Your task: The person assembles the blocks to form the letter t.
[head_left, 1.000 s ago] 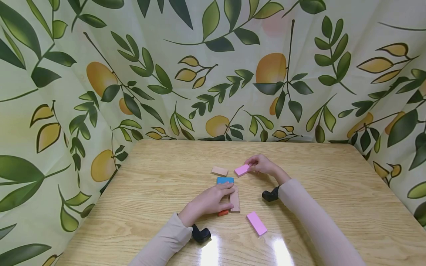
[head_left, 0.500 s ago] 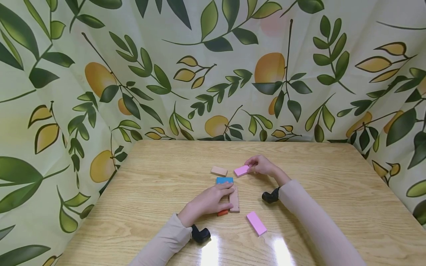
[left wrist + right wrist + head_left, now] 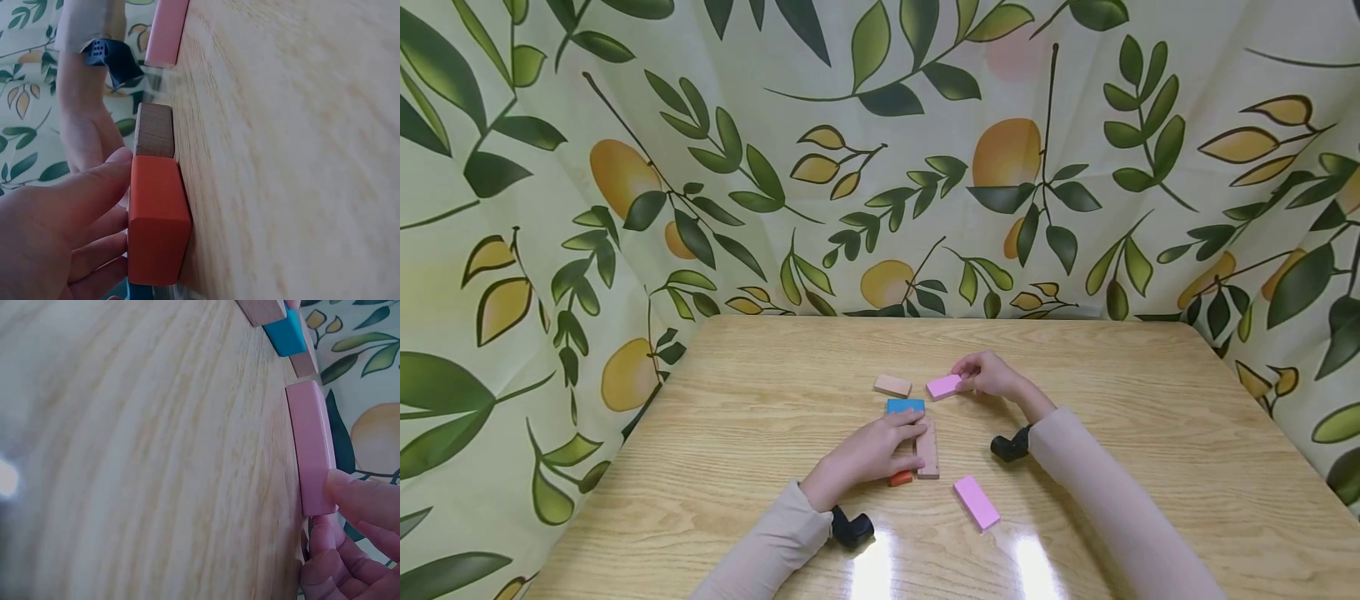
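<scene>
Apparently, the step in hand was positioning the pink rectangular block [image 3: 943, 386] that lay on the bench [image 3: 1090, 358], below and right of centre in the head frame. The right hand [image 3: 990, 373] had a narrow grip, thumb and fingers pinching the block's right-hand end. The left hand's [image 3: 871, 451] grip was loosely spread over the blocks at lower centre, thumb and fingers touching them rather than visibly closing round any one: a blue block [image 3: 906, 406], a long bare-wood block [image 3: 928, 450] and an orange-red block [image 3: 159, 219]. A short bare-wood block [image 3: 892, 385] lay just left of the pinched one; a second pink block [image 3: 977, 502] lay apart, nearer the lower edge. The next move seemed to call for fine alignment without nudging neighbours. No container showed.
</scene>
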Action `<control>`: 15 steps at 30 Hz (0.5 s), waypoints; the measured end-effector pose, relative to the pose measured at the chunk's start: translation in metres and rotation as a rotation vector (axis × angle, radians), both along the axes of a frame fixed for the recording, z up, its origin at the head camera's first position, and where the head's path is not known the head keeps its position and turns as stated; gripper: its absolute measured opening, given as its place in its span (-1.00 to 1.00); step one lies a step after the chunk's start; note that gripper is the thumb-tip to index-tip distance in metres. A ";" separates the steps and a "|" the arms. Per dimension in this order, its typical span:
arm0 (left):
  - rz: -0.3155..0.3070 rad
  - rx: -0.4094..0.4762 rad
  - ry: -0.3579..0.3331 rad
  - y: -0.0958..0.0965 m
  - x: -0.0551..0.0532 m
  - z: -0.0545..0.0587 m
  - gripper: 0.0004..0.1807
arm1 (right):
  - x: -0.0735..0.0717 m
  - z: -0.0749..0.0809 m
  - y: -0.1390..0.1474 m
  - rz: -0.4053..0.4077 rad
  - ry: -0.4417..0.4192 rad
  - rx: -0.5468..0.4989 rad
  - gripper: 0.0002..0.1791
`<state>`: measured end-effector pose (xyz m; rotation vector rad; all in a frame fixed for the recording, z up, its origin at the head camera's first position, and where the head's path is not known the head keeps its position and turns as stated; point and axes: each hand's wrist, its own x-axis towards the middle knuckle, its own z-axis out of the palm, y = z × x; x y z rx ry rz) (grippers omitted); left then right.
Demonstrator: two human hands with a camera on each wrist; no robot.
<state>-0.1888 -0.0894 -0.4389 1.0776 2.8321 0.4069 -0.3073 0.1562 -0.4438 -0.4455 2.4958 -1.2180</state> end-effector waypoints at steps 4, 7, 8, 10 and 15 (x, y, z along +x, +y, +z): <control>0.001 -0.005 0.006 0.000 0.000 0.000 -0.38 | 0.004 0.001 -0.001 -0.016 -0.010 0.004 -0.71; 0.000 -0.004 0.009 0.000 0.000 0.000 -0.38 | 0.006 0.002 -0.001 -0.014 -0.004 0.005 -0.72; -0.002 -0.003 0.014 0.000 0.000 0.000 -0.38 | 0.007 0.002 -0.001 -0.019 -0.005 0.004 -0.73; -0.003 -0.001 0.011 0.000 0.001 0.000 -0.38 | 0.007 0.002 -0.001 -0.020 -0.002 0.004 -0.73; 0.004 -0.009 -0.007 0.000 0.002 0.002 -0.39 | 0.009 0.002 -0.001 -0.031 0.002 0.011 -0.73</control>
